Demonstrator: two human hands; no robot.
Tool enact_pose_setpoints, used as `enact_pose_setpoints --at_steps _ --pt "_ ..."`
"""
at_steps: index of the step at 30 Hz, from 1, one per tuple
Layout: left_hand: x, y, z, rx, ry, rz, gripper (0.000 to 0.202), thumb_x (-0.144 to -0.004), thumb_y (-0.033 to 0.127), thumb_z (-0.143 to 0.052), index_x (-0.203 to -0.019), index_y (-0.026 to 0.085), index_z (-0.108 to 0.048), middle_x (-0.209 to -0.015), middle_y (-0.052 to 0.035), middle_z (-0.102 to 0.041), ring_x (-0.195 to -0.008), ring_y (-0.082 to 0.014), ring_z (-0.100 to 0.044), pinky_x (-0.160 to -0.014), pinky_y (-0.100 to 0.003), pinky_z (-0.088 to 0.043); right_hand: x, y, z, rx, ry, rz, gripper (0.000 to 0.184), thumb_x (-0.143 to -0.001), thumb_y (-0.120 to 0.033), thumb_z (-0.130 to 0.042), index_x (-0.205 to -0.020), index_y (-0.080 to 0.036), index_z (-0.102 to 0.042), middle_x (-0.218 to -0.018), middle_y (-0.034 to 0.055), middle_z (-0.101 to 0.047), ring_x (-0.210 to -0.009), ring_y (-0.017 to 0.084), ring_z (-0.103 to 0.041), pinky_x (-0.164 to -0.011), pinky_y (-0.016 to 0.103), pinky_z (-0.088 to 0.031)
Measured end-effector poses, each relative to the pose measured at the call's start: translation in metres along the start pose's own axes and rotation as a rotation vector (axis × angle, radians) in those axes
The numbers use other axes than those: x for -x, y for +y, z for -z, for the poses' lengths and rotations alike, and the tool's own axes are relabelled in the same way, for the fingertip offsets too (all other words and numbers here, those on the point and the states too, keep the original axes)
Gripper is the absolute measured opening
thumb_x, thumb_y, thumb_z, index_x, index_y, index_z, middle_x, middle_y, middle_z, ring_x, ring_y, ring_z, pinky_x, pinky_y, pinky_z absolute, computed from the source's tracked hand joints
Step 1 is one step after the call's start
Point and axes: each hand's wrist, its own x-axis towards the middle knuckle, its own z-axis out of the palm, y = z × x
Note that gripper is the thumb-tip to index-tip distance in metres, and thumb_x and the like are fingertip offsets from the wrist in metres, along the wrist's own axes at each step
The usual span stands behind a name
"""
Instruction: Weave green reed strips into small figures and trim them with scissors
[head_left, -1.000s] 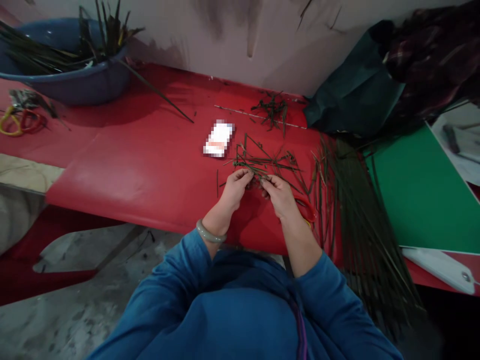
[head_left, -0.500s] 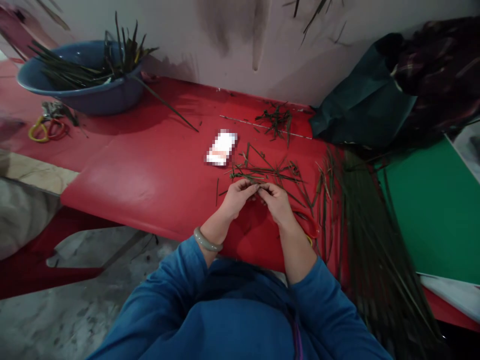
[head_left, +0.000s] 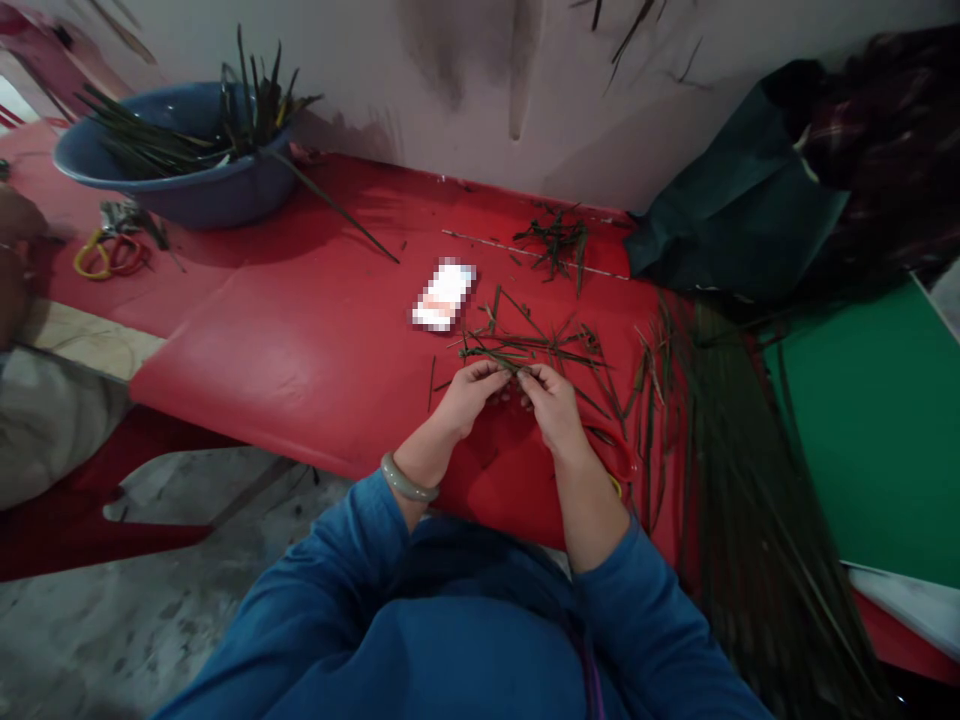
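My left hand (head_left: 469, 393) and my right hand (head_left: 552, 403) meet over the red table (head_left: 300, 330), both pinched on a thin green leaf strip (head_left: 501, 356) held between the fingertips. A green bangle sits on my left wrist. Loose leaf strips (head_left: 551, 345) lie scattered just beyond my fingers. Red-handled scissors (head_left: 616, 462) rest on the table right of my right wrist, partly hidden by my forearm.
A long bundle of green leaves (head_left: 735, 450) runs down the right. A blue basin (head_left: 187, 170) holding leaves stands far left, with yellow-and-red scissors (head_left: 105, 255) beside it. A blurred white card (head_left: 442, 295), a dark green bag (head_left: 735, 210), a green board (head_left: 870, 420), and another person's hand (head_left: 15, 250) at the left edge.
My hands stay pinched together on the strip with small finger shifts. The view has drifted, bringing the basin further into frame and another person's hand in at the left edge.
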Motion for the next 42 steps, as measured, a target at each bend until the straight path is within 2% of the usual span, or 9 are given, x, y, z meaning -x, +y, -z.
enact_pose_setpoints --at_steps 5,12,20,24,28,33,36,42 --pt "-0.002 -0.003 0.003 0.001 0.038 -0.029 0.027 -0.065 0.039 -0.066 -0.064 0.015 -0.053 -0.054 0.0042 -0.05 -0.05 -0.0054 -0.048 -0.051 -0.02 -0.037 0.0 0.004 -0.002 0.026 -0.034 0.018 0.019 -0.071 -0.038 -0.055 -0.074 -0.02 -0.055 -0.057 -0.0058 -0.048 -0.049 0.008 -0.042 -0.047 0.021 -0.035" --pt "-0.003 -0.005 0.002 -0.073 0.014 -0.06 0.026 -0.065 0.038 -0.065 -0.063 0.014 -0.056 -0.057 0.0024 -0.054 -0.05 -0.0055 -0.047 -0.051 -0.021 -0.037 0.0 0.002 -0.002 -0.028 0.024 -0.007 0.017 -0.071 -0.037 -0.054 -0.07 -0.019 -0.053 -0.057 -0.0057 -0.047 -0.048 0.007 -0.04 -0.046 0.021 -0.033" --pt "0.0 -0.001 0.001 -0.033 -0.032 0.015 0.029 -0.06 0.038 -0.069 -0.061 0.014 -0.054 -0.056 0.0028 -0.054 -0.05 -0.006 -0.049 -0.055 -0.022 -0.039 0.0 -0.001 -0.002 -0.075 0.099 -0.046 0.016 -0.069 -0.035 -0.054 -0.071 -0.019 -0.052 -0.055 -0.0069 -0.047 -0.044 0.006 -0.04 -0.042 0.02 -0.032" --pt "0.001 0.001 0.001 -0.028 -0.064 0.035 0.027 -0.061 0.037 -0.068 -0.064 0.014 -0.055 -0.056 0.0028 -0.054 -0.05 -0.0064 -0.05 -0.052 -0.021 -0.036 -0.001 -0.002 -0.001 -0.091 0.142 -0.071 0.016 -0.069 -0.035 -0.053 -0.069 -0.02 -0.049 -0.052 -0.0075 -0.047 -0.041 0.006 -0.04 -0.038 0.02 -0.029" --pt "0.0 0.0 0.002 0.002 -0.032 0.008 0.025 -0.065 0.037 -0.065 -0.067 0.014 -0.056 -0.059 0.0018 -0.056 -0.052 -0.0063 -0.051 -0.05 -0.02 -0.033 0.0 -0.005 -0.001 -0.125 0.094 -0.065 0.015 -0.069 -0.034 -0.053 -0.068 -0.02 -0.049 -0.053 -0.0072 -0.049 -0.041 0.007 -0.042 -0.039 0.02 -0.031" --pt "-0.004 -0.001 0.003 0.079 0.023 0.08 0.028 -0.066 0.041 -0.063 -0.072 0.014 -0.056 -0.062 0.0005 -0.059 -0.053 -0.008 -0.053 -0.051 -0.021 -0.034 0.0 -0.004 -0.001 -0.122 0.039 -0.042 0.015 -0.07 -0.034 -0.053 -0.069 -0.02 -0.05 -0.057 -0.006 -0.052 -0.045 0.007 -0.043 -0.042 0.021 -0.034" --pt "-0.004 0.0 0.004 0.115 0.064 0.074 0.031 -0.067 0.044 -0.062 -0.071 0.014 -0.056 -0.061 0.0002 -0.058 -0.054 -0.0085 -0.053 -0.052 -0.022 -0.035 -0.001 0.001 0.0 -0.085 0.021 -0.015 0.015 -0.071 -0.034 -0.053 -0.072 -0.02 -0.051 -0.058 -0.0058 -0.052 -0.046 0.007 -0.043 -0.044 0.021 -0.035" --pt "-0.003 0.0 0.005 0.106 0.082 0.041 0.023 -0.064 0.035 -0.066 -0.068 0.015 -0.054 -0.059 0.0024 -0.056 -0.053 -0.0072 -0.051 -0.054 -0.022 -0.037 -0.002 0.009 0.003 0.007 -0.019 0.067 0.015 -0.073 -0.034 -0.053 -0.076 -0.02 -0.053 -0.059 -0.0056 -0.051 -0.047 0.007 -0.045 -0.046 0.021 -0.037"
